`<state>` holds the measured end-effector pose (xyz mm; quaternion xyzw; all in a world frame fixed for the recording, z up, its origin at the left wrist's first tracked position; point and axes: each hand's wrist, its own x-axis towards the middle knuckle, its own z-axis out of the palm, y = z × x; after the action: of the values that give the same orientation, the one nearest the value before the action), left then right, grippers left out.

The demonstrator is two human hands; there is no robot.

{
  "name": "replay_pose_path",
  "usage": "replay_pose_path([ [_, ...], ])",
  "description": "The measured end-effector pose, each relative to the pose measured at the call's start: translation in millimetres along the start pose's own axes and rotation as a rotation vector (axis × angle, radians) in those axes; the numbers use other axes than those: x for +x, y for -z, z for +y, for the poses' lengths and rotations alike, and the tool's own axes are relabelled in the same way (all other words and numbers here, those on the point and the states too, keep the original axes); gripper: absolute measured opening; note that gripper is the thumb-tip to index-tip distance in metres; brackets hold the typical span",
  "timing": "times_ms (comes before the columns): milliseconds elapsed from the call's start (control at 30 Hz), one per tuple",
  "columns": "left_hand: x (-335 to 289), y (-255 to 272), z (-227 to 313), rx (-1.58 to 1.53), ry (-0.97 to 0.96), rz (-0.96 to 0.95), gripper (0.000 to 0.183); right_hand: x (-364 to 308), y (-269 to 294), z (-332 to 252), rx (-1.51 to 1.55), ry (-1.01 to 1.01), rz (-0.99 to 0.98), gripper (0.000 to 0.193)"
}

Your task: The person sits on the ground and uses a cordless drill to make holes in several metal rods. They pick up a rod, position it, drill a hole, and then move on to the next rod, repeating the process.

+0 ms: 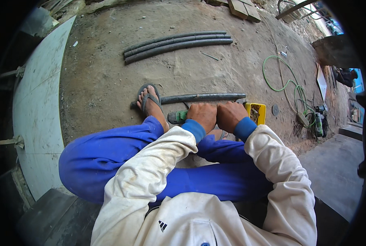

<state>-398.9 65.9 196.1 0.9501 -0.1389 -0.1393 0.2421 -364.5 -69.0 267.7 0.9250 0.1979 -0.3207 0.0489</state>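
A seated person in bright blue trousers (105, 153) and a cream jacket with blue cuffs (146, 168) works close to bare brown ground (97, 61). The left hand (202, 115) is curled around a green-and-black power tool (177, 117), whose rounded end sticks out to the left of the fist. The right hand (231, 117) sits just beside the left one, knuckles up and fingers bent; I cannot tell whether they clamp anything, as the fingertips are hidden.

Just beyond both hands, a long, dark grey, round rod (203, 97) lies crosswise on the ground. Near its left end, the person's left foot, in a dark flip-flop (147, 98), rests across it. Just right of the right hand stands a yellow open-topped box (263, 114) holding small brass-coloured pieces (254, 111).

Farther out, three similar dark rods (179, 44) lie side by side, with a thin metal stick (210, 56) near them. On the right are a loosely coiled green cord (269, 84), a dark round disc (275, 110) and a green-and-grey handheld machine (319, 123). A large white panel (41, 115) runs along the left.
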Motion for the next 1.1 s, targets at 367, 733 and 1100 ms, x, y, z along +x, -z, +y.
replay_pose_path([
  [367, -7.8, 9.1, 4.5, 0.062, -0.005, -0.102, 0.021, -4.0, -11.7, 2.2, 0.038, 0.006, -0.005, 0.021],
  [733, 11.4, 83.7, -57.9, -0.285, 0.547, -0.022, 0.047, -16.5, 29.8, 55.0, 0.32, 0.151, 0.44, 0.094],
  [1100, 67.7, 75.3, -45.9, -1.642, 0.351, -0.075, 0.035, -30.1, 0.5, 65.8, 0.514, 0.288, 0.838, 0.069],
])
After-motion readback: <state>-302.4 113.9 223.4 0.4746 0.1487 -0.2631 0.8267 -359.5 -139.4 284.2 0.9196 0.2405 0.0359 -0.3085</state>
